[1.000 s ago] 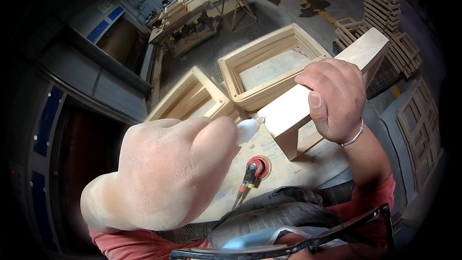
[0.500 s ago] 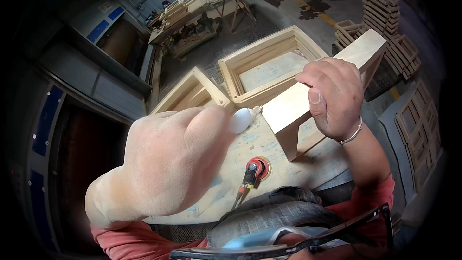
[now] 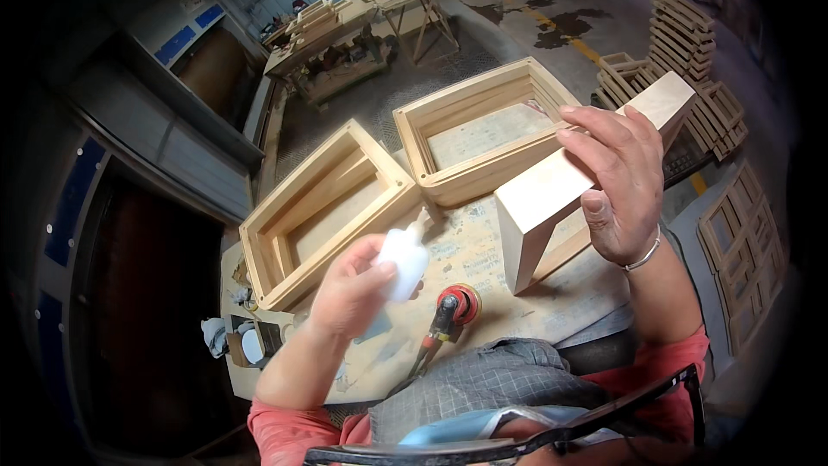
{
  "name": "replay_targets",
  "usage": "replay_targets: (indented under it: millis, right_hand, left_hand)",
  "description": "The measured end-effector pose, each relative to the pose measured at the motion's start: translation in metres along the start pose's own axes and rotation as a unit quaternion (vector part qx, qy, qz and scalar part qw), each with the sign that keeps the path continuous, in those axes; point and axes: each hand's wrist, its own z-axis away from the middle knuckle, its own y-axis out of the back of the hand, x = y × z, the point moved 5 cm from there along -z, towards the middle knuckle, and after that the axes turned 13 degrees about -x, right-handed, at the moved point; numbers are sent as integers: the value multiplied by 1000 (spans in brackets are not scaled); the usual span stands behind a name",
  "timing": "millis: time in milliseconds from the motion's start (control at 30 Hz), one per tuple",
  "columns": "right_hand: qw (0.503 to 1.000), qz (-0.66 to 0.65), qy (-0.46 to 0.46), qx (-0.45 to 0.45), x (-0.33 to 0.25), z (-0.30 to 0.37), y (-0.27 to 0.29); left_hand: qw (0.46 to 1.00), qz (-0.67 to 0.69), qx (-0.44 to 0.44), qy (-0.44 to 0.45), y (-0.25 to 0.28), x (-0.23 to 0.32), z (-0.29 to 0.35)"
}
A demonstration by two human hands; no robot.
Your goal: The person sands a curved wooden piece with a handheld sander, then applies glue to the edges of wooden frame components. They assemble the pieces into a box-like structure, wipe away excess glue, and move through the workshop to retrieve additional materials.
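Left of the sander [image 3: 466,304], my left hand [image 3: 349,292] grips the bottle [image 3: 404,267]; rightward, my right hand [image 3: 628,183] rests loosely open on the frame [image 3: 539,194]. Probably between dabs; another calls for nozzle [image 3: 422,221] against frame.

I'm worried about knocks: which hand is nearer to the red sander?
Left. The left hand, holding a white bottle, is left of the red sander; the right hand is farther off, beyond it to the right, at a wooden frame.
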Motion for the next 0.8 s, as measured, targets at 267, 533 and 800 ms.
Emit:
replay_targets:
  millis: [267,533,800]
  right_hand:
    - [1000,-10,-3,24,-28,38,5]
    - [961,-265,21,-74,-93,92,-53]
    - [719,-577,38,-386,-141,56,-77]
  left_hand:
    - [993,112,-11,-32,40,-65,13]
    - [993,39,106,-30,69,-109,52]
    - [982,113,143,-45,94,-133,92]
